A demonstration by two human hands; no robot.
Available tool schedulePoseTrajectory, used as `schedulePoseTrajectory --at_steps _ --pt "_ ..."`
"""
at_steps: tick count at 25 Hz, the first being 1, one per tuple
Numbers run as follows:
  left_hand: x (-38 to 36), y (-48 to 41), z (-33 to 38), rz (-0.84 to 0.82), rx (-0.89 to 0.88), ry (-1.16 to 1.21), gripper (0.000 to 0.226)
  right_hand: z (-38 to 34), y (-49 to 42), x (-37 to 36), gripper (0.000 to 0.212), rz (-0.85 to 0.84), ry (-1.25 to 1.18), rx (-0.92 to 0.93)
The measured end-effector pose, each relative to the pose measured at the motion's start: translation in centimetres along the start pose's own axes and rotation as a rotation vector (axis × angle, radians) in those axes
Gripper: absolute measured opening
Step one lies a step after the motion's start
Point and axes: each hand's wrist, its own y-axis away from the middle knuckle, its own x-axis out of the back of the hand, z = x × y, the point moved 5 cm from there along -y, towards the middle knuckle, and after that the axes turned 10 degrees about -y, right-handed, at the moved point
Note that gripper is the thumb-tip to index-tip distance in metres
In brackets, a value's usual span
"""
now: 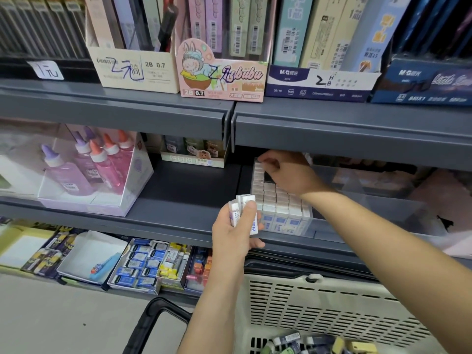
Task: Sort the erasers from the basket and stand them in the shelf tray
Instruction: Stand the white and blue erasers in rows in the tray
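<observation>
My left hand [236, 229] grips a small stack of white erasers [246, 209] with blue print, held just in front of the middle shelf edge. My right hand [286, 172] reaches into the back of the clear shelf tray [310, 221], fingertips curled down at the far left corner; whether they pinch an eraser there I cannot tell. Rows of white erasers [278, 203] stand upright in the tray. The beige slotted basket [332, 302] sits below, with several loose erasers [306, 341] in its bottom.
The grey upper shelf edge [332, 129] hangs low over the tray. A box of glue bottles [97, 169] stands at the left of the middle shelf. Trays of blue erasers [140, 264] lie on the bottom shelf. The basket's black handle [153, 320] hangs at its left.
</observation>
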Motion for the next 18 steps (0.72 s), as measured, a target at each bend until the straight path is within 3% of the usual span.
schedulePoseTrajectory --at_steps 5,8,12,18 --pt "-0.6 0.5 0.0 -0.067 0.064 0.074 0.025 -3.1 5.3 0.1 0.012 -0.142 -0.392 -0.044" --pt "-1.1 0.7 -0.2 -0.12 0.18 0.158 0.037 -3.3 7.1 -0.1 0.006 -0.168 -0.367 -0.005" --pt "-1.1 0.9 -0.3 -0.173 0.285 0.274 0.025 -2.4 7.6 0.5 0.006 -0.142 -0.442 -0.088" --pt "-0.6 0.9 -0.2 -0.065 0.192 0.22 0.013 -1.4 7.3 1.4 0.012 -0.218 -0.494 -0.135"
